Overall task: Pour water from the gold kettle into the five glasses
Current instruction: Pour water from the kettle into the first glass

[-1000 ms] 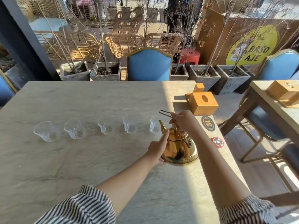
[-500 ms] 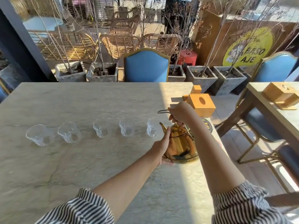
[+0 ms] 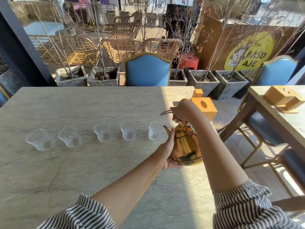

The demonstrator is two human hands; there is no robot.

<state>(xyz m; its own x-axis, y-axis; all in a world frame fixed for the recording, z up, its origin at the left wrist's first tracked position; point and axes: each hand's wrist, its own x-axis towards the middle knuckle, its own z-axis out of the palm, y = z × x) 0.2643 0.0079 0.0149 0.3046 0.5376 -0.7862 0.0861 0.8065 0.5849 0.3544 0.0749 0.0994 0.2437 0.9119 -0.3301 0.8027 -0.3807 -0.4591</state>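
Observation:
A shiny gold kettle (image 3: 187,146) is at the right of the marble table (image 3: 82,171), its spout pointing left towards the nearest glass. My right hand (image 3: 183,111) is closed on the kettle's wire handle above the lid. My left hand (image 3: 168,151) cups the kettle's left side and base. Several clear glasses stand in a row across the table, from the rightmost glass (image 3: 154,131) beside the spout to the leftmost glass (image 3: 39,139). They look empty.
An orange wooden tissue box (image 3: 205,108) stands behind my right hand near the table's right edge. A blue chair (image 3: 147,70) faces the far edge. A second table (image 3: 283,113) and blue chairs stand at the right.
My right hand has risen along the handle, and the kettle has lifted and shifted slightly away from me. My left hand stays on its side. The glasses have not moved.

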